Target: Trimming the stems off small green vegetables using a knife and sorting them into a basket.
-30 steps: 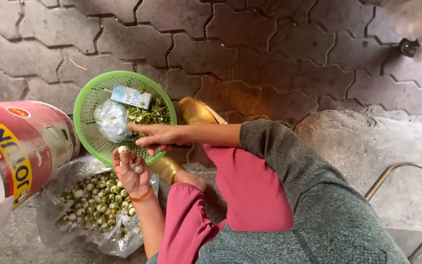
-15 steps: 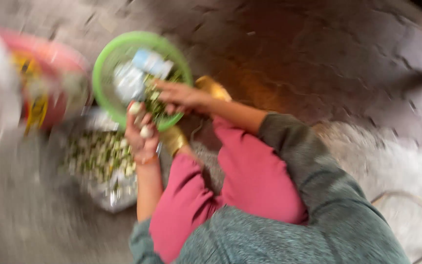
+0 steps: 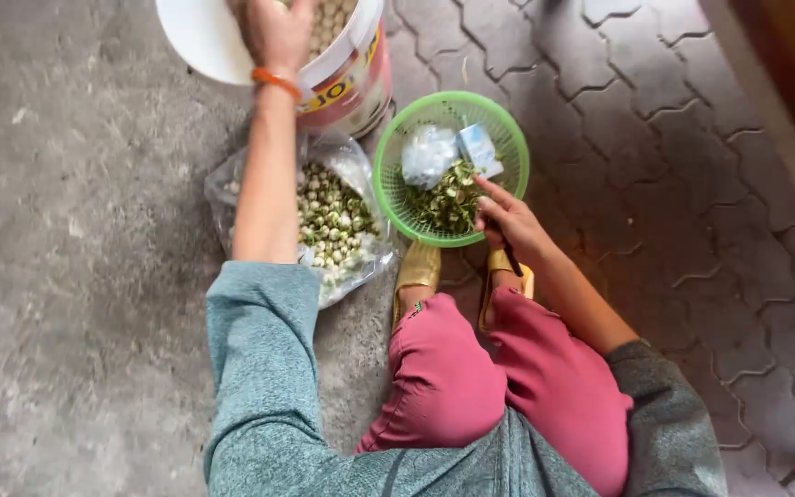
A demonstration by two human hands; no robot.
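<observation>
**Inspector:** Start at the left of the frame. What do you have?

**Operator:** I see the left hand [image 3: 273, 32] at the top, reaching into a white bucket [image 3: 197, 41] with a pink printed band. Its fingers curl down among the pale round pods inside; I cannot tell whether they have closed on any. Below it, left of centre, a clear plastic bag [image 3: 347, 161] lies open on the concrete, heaped with green-and-white pods [image 3: 328, 216].

**Inspector:** Risk there?

**Operator:** In my judgement the forearm passes right above the bag, so a dropped handful could scatter across the ground. The bucket looks tipped towards the person; a hard pull might roll it.

**Inspector:** And to the right?

**Operator:** A green mesh basket [image 3: 396, 198] holds green trimmings, a crumpled clear wrapper and a small blue-and-white packet. The right hand [image 3: 508, 225] rests at its lower right rim, closed around a thin dark tool [image 3: 512, 260].

**Inspector:** Concern?

**Operator:** The tool sits just above the gold sandals and pink trousers; a slip could nick the leg, or tip the basket.
</observation>
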